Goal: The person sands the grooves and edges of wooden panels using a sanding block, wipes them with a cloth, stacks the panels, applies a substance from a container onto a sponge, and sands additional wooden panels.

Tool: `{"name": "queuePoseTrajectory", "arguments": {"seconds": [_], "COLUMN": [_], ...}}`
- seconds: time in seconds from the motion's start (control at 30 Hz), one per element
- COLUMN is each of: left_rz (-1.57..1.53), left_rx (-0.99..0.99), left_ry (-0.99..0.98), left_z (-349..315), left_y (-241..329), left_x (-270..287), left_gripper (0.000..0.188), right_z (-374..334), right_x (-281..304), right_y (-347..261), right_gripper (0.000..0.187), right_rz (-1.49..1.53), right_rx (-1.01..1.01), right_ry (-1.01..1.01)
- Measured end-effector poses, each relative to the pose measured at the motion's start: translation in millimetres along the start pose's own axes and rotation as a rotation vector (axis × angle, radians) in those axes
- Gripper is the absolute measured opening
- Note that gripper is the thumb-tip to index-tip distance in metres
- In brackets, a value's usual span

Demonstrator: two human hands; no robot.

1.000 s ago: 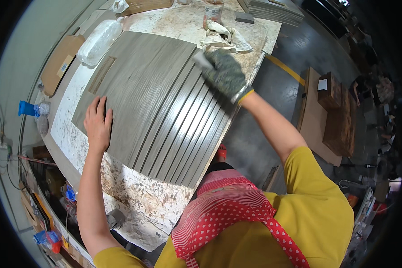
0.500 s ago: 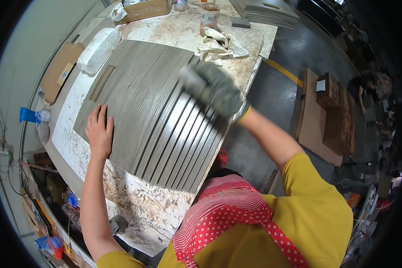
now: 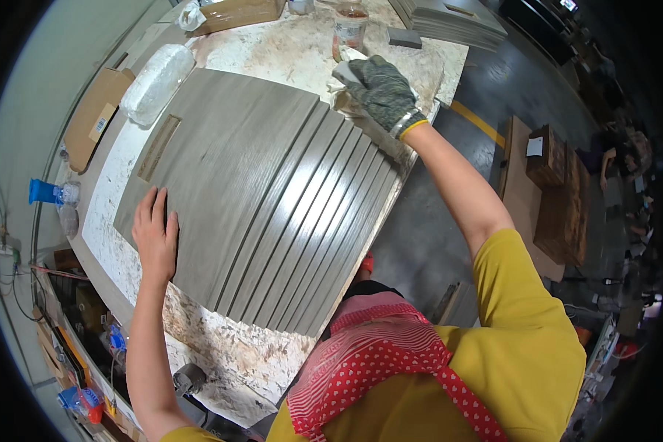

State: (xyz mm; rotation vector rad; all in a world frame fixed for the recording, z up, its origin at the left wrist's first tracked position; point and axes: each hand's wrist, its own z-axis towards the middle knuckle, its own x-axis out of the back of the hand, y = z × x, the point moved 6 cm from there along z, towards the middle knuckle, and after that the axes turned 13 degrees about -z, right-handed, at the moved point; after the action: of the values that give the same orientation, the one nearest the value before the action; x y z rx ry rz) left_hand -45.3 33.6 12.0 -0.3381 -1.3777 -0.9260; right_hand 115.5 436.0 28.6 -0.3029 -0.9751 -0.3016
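Note:
A fanned stack of grey wood-grain panels (image 3: 221, 147) lies on the table, edges overlapping in steps toward the near right. The top panel has a rectangular slot (image 3: 159, 147) near its left edge. My bare left hand (image 3: 155, 239) rests flat on that panel's left side, fingers stretched out just below the slot. My right hand (image 3: 381, 92), in a grey-green glove with a yellow cuff edge, is closed on a pale grey pad (image 3: 344, 72). It is beyond the stack's far right corner, over a crumpled whitish rag (image 3: 339, 92) that it partly hides.
A plastic tub (image 3: 350, 31) of brownish liquid and a small dark grey block (image 3: 404, 38) stand behind the rag. More panels (image 3: 460, 26) are stacked at the far right. A wrapped clear bundle (image 3: 156, 82) and cardboard (image 3: 99, 114) lie along the left. Wooden boxes (image 3: 560, 199) sit on the floor at right.
My right hand has moved from above the stepped panel edges, away and to the right, to the rag, with the pad still in it. My left hand stays on the top panel.

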Motion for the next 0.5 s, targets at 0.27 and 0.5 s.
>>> {"name": "queuePoseTrajectory", "arguments": {"seconds": [0.27,0.5], "left_rz": [-0.018,-0.014], "left_rx": [-0.015,-0.033], "left_ry": [0.012,0.071], "left_z": [-3.4,2.2], "left_y": [-4.9,-9.2], "left_x": [-1.8,-5.1], "left_gripper": [0.046,0.045], "right_z": [-54.3,-164.0], "right_x": [12.8,45.2], "right_y": [-91.0,-266.0], "right_gripper": [0.040,0.042], "right_rz": [0.101,0.411], "right_rx": [0.262,0.550], "right_ry": [0.007,-0.043]}}
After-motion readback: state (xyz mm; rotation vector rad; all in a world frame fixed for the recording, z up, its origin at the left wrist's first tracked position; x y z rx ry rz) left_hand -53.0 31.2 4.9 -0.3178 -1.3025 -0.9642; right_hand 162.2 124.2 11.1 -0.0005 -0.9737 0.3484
